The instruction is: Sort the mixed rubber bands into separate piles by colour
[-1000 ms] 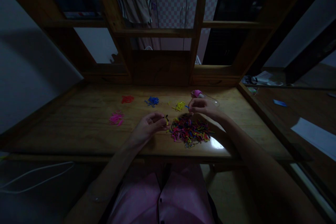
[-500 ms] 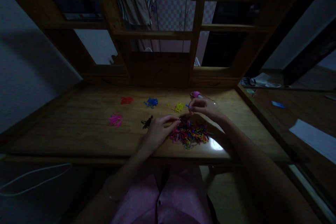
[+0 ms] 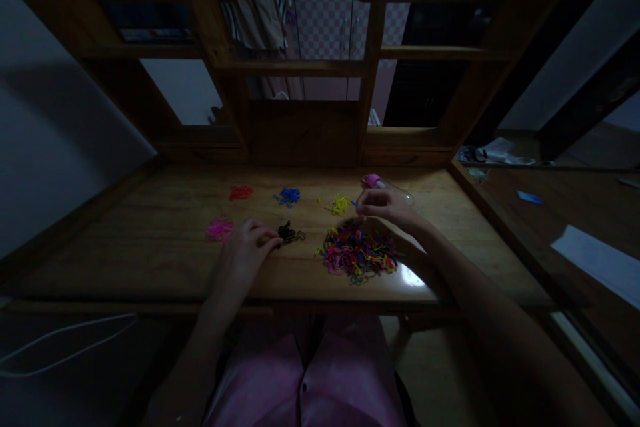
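My left hand [image 3: 245, 247] is over the desk between the pink and black piles, its thumb and fingers pinched on a dark bit that looks like a black rubber band [image 3: 279, 245]. Right beside those fingertips lies a small heap of black rubber bands [image 3: 287, 233]. My right hand [image 3: 380, 203] is closed in a pinch, with a blue rubber band [image 3: 355, 204] sticking out from its fingertips. Below it spreads a big mixed heap of coloured rubber bands [image 3: 360, 253]. Yellow rubber bands [image 3: 341, 205] lie just left of the right hand.
Farther left are blue [image 3: 287, 197], red [image 3: 241, 193] and pink rubber bands [image 3: 219, 228] in separate heaps. Behind my right hand is a clear container with a pink cap [image 3: 373, 180]. A wooden shelf frame [image 3: 300, 67] rises at the desk's back. Paper [image 3: 595, 263] lies at right.
My left hand went to the mixed heap, then moved left to the black rubber bands, uncovering the mixed heap's left side. My right hand stayed nearly still with the blue rubber band.
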Motion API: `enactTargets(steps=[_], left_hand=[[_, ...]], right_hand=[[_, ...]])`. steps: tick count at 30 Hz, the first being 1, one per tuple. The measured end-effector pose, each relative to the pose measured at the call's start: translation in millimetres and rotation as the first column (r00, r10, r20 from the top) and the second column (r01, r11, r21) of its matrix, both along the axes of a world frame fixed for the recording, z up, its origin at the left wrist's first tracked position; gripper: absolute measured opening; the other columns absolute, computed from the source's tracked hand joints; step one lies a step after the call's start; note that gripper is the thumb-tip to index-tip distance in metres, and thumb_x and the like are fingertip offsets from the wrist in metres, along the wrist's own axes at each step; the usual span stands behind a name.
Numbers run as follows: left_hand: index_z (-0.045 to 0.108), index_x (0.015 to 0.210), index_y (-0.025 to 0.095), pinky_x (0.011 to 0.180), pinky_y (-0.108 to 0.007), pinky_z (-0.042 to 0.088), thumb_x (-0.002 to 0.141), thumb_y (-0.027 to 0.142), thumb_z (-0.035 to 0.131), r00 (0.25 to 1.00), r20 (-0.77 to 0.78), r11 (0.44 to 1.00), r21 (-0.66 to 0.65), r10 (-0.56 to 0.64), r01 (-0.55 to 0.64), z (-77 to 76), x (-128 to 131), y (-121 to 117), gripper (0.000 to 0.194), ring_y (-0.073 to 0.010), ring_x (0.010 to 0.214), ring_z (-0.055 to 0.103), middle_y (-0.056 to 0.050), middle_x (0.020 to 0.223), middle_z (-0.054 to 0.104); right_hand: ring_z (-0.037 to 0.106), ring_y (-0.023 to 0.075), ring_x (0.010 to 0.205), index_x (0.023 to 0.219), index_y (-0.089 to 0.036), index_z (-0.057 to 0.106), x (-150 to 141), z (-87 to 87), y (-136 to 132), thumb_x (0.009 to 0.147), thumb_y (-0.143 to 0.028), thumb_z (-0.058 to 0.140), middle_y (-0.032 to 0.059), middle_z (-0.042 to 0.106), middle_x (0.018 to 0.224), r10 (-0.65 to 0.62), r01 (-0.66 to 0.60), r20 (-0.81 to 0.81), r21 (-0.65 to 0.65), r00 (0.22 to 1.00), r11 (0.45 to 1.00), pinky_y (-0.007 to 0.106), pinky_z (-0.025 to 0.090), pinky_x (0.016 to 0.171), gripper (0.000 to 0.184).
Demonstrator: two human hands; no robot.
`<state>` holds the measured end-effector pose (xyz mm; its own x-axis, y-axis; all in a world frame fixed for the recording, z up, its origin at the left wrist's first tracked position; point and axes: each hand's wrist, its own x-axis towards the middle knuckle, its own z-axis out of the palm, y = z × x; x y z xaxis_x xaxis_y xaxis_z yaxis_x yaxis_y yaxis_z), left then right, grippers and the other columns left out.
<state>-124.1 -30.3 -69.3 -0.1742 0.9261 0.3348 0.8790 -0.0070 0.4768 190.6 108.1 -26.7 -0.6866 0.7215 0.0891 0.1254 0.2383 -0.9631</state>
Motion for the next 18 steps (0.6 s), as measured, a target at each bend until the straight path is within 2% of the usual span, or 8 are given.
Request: enactTargets(steps=[4, 7, 12, 15, 18], left_hand=[[0.071, 0.073, 0.021, 0.080, -0.033, 0.047, 0.079, 0.034, 0.071, 1.000, 0.002, 1.000, 0.013, 0.009, -0.009, 8.5, 11.7, -1.4, 0.014, -0.0209, 0.086, 0.060, -0.003, 0.087, 0.061], [0.069, 0.078, 0.020, 0.079, -0.032, 0.046, 0.084, 0.029, 0.067, 0.999, 0.019, 0.998, 0.047, -0.040, 0.039, 20.5, 29.7, -2.7, 0.011, -0.0203, 0.086, 0.061, -0.003, 0.089, 0.061], [0.069, 0.098, 0.020, 0.087, -0.033, 0.047, 0.094, 0.023, 0.053, 0.958, 0.048, 0.959, 0.027, -0.283, 0.282, 32.6, 67.6, 9.3, 0.017, -0.0203, 0.096, 0.061, -0.005, 0.100, 0.063], [0.066, 0.110, 0.022, 0.092, -0.034, 0.046, 0.093, 0.015, 0.048, 0.901, 0.025, 0.901, -0.004, -0.434, 0.434, 31.5, 83.2, 25.4, 0.025, -0.0210, 0.104, 0.059, -0.007, 0.108, 0.062], [0.065, 0.109, 0.023, 0.093, -0.034, 0.046, 0.090, 0.007, 0.046, 0.840, 0.014, 0.839, -0.042, -0.542, 0.542, 28.9, 89.1, 38.4, 0.031, -0.0204, 0.106, 0.057, -0.006, 0.109, 0.061]], right_hand=[[0.060, 0.0165, 0.072, 0.079, -0.020, 0.064, -0.9, 5.1, -2.4, 0.079, -0.036, 0.070, 0.0033, 0.063, 0.077, -0.003, 0.004, -0.018, 0.016, 1.000, 1.000, 0.034, 0.048, 0.071, 0.017], [0.059, 0.0158, 0.071, 0.078, -0.019, 0.065, -1.3, 7.2, -2.7, 0.080, -0.037, 0.070, 0.0028, 0.063, 0.075, 0.004, -0.004, -0.021, 0.034, 1.000, 0.999, 0.033, 0.048, 0.071, 0.019], [0.060, 0.0172, 0.073, 0.079, -0.021, 0.065, -0.8, 4.2, -1.1, 0.080, -0.038, 0.069, 0.0037, 0.064, 0.078, 0.000, 0.000, 0.019, 0.034, 1.000, 0.999, 0.035, 0.049, 0.073, 0.017], [0.060, 0.0177, 0.073, 0.079, -0.022, 0.065, 0.2, 1.9, 0.2, 0.081, -0.038, 0.068, 0.0043, 0.064, 0.078, -0.009, 0.008, 0.030, 0.044, 1.000, 0.999, 0.035, 0.049, 0.073, 0.016], [0.061, 0.0177, 0.073, 0.080, -0.021, 0.065, 1.0, 1.4, 1.0, 0.081, -0.039, 0.068, 0.0041, 0.064, 0.077, -0.012, 0.011, 0.030, 0.038, 0.999, 0.999, 0.035, 0.048, 0.072, 0.018]])
